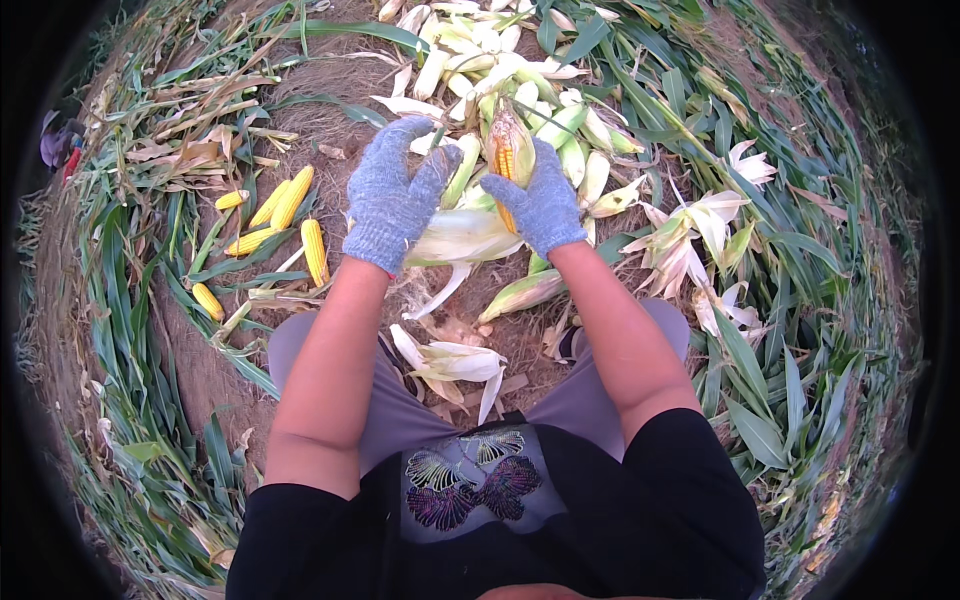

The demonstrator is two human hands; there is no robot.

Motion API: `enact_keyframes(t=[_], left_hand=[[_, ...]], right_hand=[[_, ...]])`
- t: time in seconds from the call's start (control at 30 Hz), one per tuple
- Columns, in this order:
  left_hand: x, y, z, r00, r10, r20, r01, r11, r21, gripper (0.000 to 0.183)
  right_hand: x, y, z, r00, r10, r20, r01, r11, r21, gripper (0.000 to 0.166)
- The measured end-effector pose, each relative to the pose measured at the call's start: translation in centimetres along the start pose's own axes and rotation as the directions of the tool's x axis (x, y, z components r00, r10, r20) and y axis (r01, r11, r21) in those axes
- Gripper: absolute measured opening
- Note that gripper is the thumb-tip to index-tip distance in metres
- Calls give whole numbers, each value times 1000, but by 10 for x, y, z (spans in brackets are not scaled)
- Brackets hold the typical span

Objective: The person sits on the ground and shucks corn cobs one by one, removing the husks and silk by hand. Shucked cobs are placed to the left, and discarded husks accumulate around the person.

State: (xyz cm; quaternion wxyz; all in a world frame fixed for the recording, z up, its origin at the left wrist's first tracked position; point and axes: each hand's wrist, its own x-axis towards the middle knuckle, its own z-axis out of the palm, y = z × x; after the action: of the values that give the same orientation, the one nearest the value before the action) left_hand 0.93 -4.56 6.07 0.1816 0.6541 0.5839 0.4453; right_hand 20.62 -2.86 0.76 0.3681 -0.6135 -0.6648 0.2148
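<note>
My right hand (541,196), in a blue-grey knit glove, holds a partly husked ear of corn (505,159) upright. Yellow kernels show between the pale husk leaves on either side, and dry brown silk tops the ear. My left hand (394,191), gloved alike, is to its left with thumb and forefinger apart. A thin green piece (438,136) shows by the left thumb tip; whether it is gripped is unclear. Below and between the hands spreads a pale husk (469,238), partly hidden by the left wrist.
Unhusked ears (517,75) are heaped beyond my hands; another ear (523,294) lies near my right knee. Several bare yellow cobs (292,196) lie at left. Stripped husks (694,232) and cut stalks (750,360) cover the right side. A person (58,142) is at far left.
</note>
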Motion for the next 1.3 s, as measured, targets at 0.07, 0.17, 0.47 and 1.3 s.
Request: enact_keyframes(t=[0.07,0.17,0.47,1.3], left_hand=[[-3,-4,13,991,-29,132,34,999,-41,47],[-4,8,24,960,-124,251,191,946,-261,49],[-7,8,33,948,-205,243,306,797,-520,41],[-2,0,20,985,-102,136,144,925,-351,28]], right_hand=[[-2,-9,0,995,-29,91,21,995,96,87],[-3,-11,5,982,-87,165,51,976,210,79],[-12,-32,-6,970,-106,218,43,959,279,69],[-16,-28,-2,979,-54,198,2,967,256,75]])
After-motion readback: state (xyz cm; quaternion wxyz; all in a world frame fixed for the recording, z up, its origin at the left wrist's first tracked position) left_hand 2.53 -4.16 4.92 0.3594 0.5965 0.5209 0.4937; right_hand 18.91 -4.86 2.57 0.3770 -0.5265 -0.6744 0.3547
